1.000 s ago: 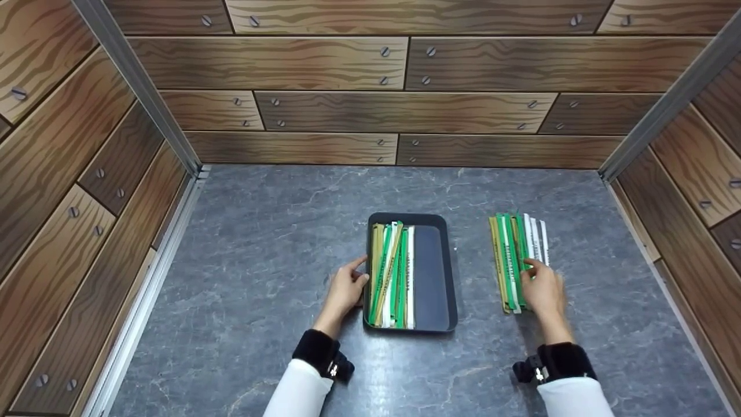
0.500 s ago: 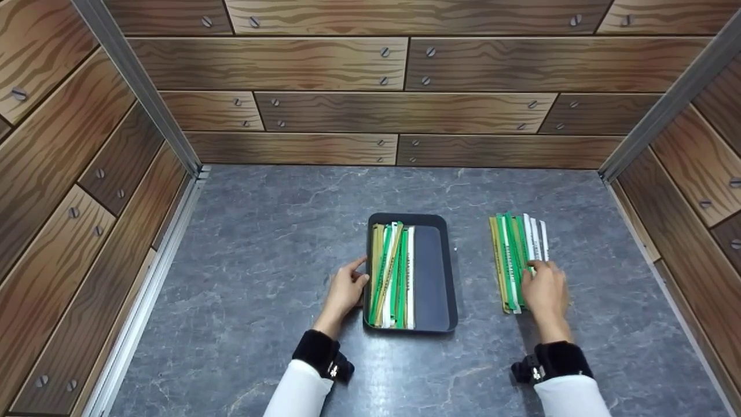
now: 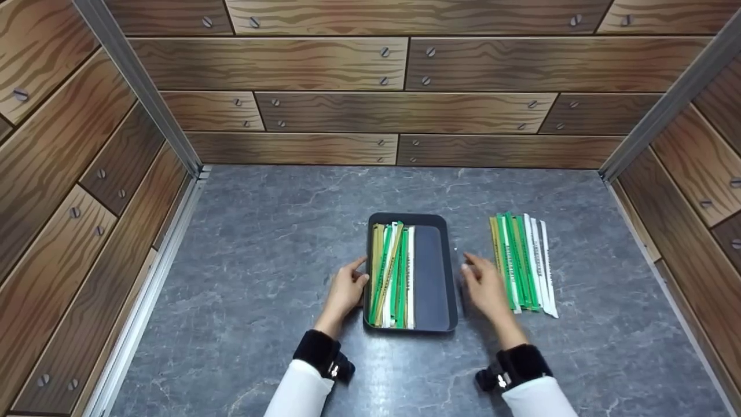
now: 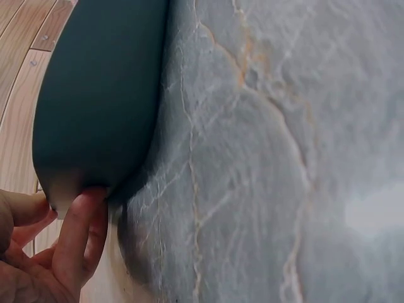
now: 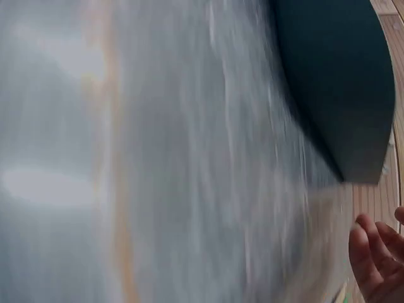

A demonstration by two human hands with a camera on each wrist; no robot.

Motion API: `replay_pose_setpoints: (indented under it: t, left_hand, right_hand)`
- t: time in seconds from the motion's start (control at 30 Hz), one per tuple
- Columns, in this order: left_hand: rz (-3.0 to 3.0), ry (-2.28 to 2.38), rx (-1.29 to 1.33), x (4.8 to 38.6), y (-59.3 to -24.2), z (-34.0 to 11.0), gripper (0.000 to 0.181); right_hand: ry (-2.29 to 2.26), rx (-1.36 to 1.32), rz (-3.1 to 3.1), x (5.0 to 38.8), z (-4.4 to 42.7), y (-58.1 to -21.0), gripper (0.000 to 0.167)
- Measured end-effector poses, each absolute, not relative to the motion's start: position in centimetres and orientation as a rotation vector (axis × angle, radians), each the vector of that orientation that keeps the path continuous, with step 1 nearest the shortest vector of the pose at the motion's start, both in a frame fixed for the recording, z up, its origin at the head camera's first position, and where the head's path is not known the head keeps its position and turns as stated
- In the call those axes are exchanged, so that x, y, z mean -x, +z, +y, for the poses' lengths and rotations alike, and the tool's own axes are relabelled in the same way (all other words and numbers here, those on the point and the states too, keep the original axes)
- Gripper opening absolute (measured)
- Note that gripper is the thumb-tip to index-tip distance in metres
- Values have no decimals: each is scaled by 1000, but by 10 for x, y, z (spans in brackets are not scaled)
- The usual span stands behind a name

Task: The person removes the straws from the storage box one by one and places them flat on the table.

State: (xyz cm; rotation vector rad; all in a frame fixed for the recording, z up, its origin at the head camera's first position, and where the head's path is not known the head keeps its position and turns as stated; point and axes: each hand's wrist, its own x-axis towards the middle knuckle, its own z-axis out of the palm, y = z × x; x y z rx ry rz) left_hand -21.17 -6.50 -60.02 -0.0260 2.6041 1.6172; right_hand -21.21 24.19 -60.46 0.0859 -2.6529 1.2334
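Observation:
A dark grey rectangular tray lies on the marbled surface. Long thin wrapped sticks in green, white and gold, some with dark lettering, fill its left part. My left hand holds the tray's left side, thumb by the rim; the left wrist view shows fingers curled at the tray's edge. Just off the tray's right wall is my right hand, fingers loosely bent with nothing in them. To its right lies a second group of similar sticks, side by side; the hand and wrist cover its lower left corner.
The grey marbled surface is bounded by wood-patterned panels at the back, left and right. Metal strips run along the side edges.
My right hand has moved left, from the loose group of sticks to beside the tray's right wall. The white sticks it covered now show fully. Left hand and tray stay put.

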Motion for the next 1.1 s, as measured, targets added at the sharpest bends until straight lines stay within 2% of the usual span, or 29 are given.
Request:
replay_pose_setpoints:
  t: [0.33,0.6,0.77,0.9,1.1]
  left_hand:
    - [2650,1543,-8,213,-598,-62,45]
    - [2748,1464,-44,214,-593,-59,44]
    - [2990,1422,-72,212,-584,-52,37]
    - [3202,1303,-178,207,-576,-41,33]
    - [3236,1107,-313,195,-568,-20,39]
  right_hand:
    - [1621,-115,-2640,217,225,-621,46]
    - [1626,-126,-2646,218,225,-624,46]
    - [1650,-90,-2658,218,225,-623,46]
    - [1659,-76,-2644,218,225,-624,46]
    - [1680,-76,-2663,216,227,-625,46]
